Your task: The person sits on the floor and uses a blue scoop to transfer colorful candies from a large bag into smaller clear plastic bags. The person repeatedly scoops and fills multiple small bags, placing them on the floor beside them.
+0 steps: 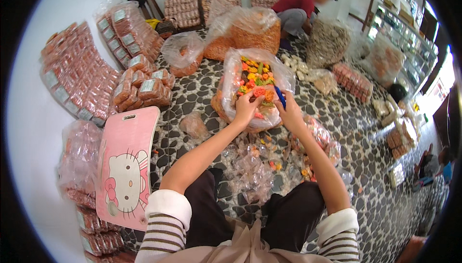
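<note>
Centrally, just above the middle of the frame, an orange flower [260, 91] is held between the person's two hands, over the open mouth of a clear plastic bag [232, 68] filled with yellow, orange and green flowers [257, 73]. It is pinched at its lower left by the fingertips of the left hand [246, 109], the nearer of the two. By the right hand [290, 111], brought close beside but apart from the left, a blue pen-shaped tool [280, 97] is gripped, its long axis slanted steeply from upper left to lower right; the flower lies to the left of it. Whether the two touch cannot be told. Below, toward the lower middle, crumpled clear wrappers [252, 169] are scattered; at lower left, a pink cartoon-cat board [115, 133] is propped.
</note>
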Tool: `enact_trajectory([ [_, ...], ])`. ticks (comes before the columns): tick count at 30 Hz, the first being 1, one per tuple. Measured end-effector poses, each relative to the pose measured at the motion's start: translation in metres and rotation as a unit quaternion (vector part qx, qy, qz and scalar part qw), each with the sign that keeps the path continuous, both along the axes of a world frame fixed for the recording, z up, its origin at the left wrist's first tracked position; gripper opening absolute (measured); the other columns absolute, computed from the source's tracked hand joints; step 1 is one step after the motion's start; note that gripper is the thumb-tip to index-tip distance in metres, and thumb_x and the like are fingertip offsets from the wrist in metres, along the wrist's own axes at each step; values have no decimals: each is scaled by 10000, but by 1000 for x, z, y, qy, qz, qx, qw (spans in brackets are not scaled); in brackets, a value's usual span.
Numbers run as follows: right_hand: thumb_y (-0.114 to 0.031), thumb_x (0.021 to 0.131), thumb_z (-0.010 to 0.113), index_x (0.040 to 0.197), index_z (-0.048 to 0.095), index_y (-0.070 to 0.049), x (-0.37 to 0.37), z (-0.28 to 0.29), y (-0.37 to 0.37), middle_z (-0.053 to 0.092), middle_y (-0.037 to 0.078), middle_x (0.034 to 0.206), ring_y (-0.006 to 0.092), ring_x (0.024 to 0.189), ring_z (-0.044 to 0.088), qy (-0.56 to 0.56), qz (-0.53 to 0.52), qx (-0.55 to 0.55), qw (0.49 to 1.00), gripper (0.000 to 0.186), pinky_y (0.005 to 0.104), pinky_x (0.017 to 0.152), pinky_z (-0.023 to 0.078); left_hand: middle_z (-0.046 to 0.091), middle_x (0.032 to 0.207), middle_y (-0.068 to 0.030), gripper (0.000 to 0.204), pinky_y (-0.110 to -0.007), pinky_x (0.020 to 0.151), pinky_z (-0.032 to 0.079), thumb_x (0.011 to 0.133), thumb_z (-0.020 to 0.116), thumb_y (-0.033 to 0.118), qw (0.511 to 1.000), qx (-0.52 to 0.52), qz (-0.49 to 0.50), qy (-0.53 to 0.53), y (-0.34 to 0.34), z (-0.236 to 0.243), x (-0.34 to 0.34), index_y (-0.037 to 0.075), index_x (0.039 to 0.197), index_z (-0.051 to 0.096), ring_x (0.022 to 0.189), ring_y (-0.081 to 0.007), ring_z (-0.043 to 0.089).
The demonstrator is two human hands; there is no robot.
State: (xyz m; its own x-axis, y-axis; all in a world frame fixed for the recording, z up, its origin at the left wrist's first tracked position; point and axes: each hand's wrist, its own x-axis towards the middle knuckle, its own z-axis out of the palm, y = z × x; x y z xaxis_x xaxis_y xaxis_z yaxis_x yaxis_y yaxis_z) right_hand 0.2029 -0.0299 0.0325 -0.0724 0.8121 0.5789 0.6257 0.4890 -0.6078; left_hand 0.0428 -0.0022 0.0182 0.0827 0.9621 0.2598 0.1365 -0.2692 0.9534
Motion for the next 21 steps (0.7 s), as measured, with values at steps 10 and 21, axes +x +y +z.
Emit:
enact_trajectory([
  [10,-187,889,428,1038,410,-21,-54,14,-30,578,245,656,430,623,572,-140,-57,-104,983,224,522,533,429,582,641,-149,391,-327,536,409,828,581,324,974,168,111,104,-9,1,-42,-33,986,594,545,-224,548],
  [21,-206,874,439,971,461,-42,-68,-4,-18,559,238,617,427,585,554,-144,-54,-129,980,192,515,528,426,547,642,-190,273,-375,528,378,841,558,224,967,167,165,96,-5,-15,-34,-49,819,553,549,-290,524],
])
